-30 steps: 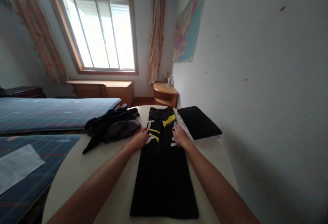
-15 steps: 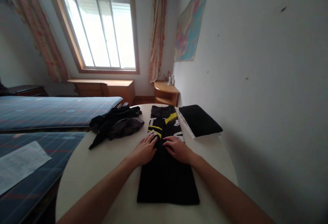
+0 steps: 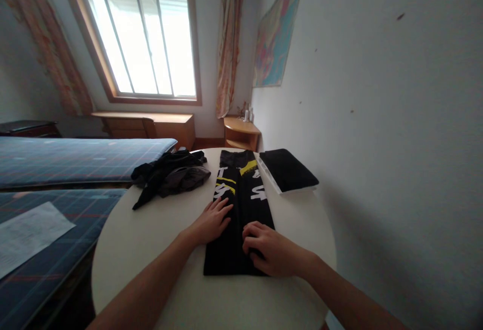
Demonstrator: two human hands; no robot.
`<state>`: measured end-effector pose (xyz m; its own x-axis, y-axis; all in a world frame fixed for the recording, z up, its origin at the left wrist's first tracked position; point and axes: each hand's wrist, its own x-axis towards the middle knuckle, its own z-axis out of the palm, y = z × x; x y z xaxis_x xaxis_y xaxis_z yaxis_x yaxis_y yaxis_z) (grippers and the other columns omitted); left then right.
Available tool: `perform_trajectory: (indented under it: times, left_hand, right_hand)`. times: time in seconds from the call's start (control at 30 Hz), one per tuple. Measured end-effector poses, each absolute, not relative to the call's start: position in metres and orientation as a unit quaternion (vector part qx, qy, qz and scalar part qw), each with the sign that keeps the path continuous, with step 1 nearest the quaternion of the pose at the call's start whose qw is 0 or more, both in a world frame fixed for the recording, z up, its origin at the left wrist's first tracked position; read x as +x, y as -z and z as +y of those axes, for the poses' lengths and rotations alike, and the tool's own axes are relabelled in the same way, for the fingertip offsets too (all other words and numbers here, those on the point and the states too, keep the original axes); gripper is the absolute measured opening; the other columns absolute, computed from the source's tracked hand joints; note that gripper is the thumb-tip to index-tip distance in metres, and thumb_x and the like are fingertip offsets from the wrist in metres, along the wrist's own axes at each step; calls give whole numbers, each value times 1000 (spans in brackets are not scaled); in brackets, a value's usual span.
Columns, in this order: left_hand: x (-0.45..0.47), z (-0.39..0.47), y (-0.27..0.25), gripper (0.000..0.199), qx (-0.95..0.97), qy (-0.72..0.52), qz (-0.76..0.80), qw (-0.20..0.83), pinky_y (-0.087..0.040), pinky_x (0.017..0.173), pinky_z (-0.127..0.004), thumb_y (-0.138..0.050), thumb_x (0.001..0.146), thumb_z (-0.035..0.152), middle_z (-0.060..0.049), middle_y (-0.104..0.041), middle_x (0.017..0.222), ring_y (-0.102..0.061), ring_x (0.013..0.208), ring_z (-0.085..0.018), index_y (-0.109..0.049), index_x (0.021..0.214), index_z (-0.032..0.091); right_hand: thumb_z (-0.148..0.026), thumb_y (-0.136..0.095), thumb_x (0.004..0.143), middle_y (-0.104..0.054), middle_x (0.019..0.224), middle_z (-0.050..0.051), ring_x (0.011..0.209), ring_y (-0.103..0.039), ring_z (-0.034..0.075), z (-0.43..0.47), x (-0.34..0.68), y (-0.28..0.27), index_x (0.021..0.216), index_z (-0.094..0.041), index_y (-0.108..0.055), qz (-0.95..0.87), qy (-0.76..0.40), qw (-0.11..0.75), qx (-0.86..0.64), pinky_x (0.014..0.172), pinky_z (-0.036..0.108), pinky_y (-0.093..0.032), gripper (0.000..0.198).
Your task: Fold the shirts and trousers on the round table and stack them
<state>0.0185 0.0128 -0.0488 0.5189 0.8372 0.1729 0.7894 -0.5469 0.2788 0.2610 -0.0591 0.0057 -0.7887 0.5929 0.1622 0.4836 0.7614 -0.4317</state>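
A black garment with white and yellow print lies as a long folded strip on the round table. My left hand rests on the strip's left side, palm down, fingers stretched out and slightly spread. Nearer the bottom edge, on the right side, my right hand has its fingers curled in, with the thumb tucked below them against the cloth. It covers part of the garment's lower right edge. A crumpled heap of black and grey clothing lies to the left of the strip. To its right sits a folded black cloth on something white.
The pale round table stands close to the right wall. Plaid mattresses extend on the left, with a paper sheet on the nearer one. A wooden desk and a corner shelf are beyond.
My right hand has slid down the garment toward its bottom edge, and its fingers have curled. My left hand stays flat in about the same place. The view has shifted slightly.
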Motion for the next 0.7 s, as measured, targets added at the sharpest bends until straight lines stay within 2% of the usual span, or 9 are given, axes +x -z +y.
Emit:
perform_trajectory:
  times: [0.17, 0.23, 0.3, 0.37, 0.47, 0.57, 0.7]
  left_hand:
    - [17, 13, 49, 48, 871, -144, 462, 80, -24, 120, -49, -45, 98, 34, -10, -36, 158, -25, 149, -29, -48, 144, 21]
    - [16, 13, 49, 48, 871, -148, 461, 80, -24, 120, -49, -45, 98, 34, -11, -36, 158, -25, 149, -30, -49, 144, 20]
    - [17, 12, 50, 47, 871, -154, 459, 83, -24, 120, -50, -46, 98, 33, -11, -37, 157, -24, 149, -30, -50, 143, 20]
    - [17, 11, 48, 47, 871, -163, 455, 85, -23, 120, -52, -48, 97, 31, -11, -39, 156, -26, 148, -30, -50, 142, 21]
    - [18, 7, 40, 44, 880, -182, 428, 96, -25, 120, -52, -51, 94, 27, -10, -45, 151, -35, 143, -29, -54, 138, 23]
    - [21, 0, 27, 44, 901, -206, 360, 129, -35, 116, -45, -56, 91, 25, -8, -52, 144, -47, 133, -26, -56, 135, 26]
    - [28, -11, 16, 53, 921, -207, 281, 172, -43, 109, -38, -67, 83, 28, -6, -56, 135, -55, 122, -24, -58, 135, 31]
  right_hand:
    - [-2, -55, 71, -58, 123, 6, 115, -56, 17, -64, 270, -17, 85, -21, -64, -912, -252, 147, -287, 101, 31, -45, 25]
    - [-6, -58, 73, -52, 136, 8, 126, -50, 20, -67, 272, -17, 100, -22, -64, -908, -256, 148, -298, 106, 35, -42, 32]
    - [-16, -65, 74, -41, 148, 10, 136, -41, 24, -71, 272, -11, 120, -23, -56, -902, -240, 157, -322, 110, 39, -38, 47]
    - [-25, -72, 72, -37, 150, 13, 138, -38, 26, -76, 269, -1, 128, -23, -49, -896, -213, 169, -351, 112, 42, -36, 60]
    - [-28, -75, 72, -45, 139, 11, 131, -44, 25, -81, 264, 9, 114, -22, -52, -884, -192, 179, -387, 109, 39, -40, 48]
    - [-23, -72, 75, -55, 123, 7, 116, -53, 23, -87, 259, 12, 98, -22, -55, -870, -187, 180, -420, 100, 36, -46, 29]
    - [-18, -69, 77, -61, 103, 5, 102, -56, 23, -92, 256, 17, 91, -22, -58, -865, -152, 183, -441, 87, 34, -48, 19]
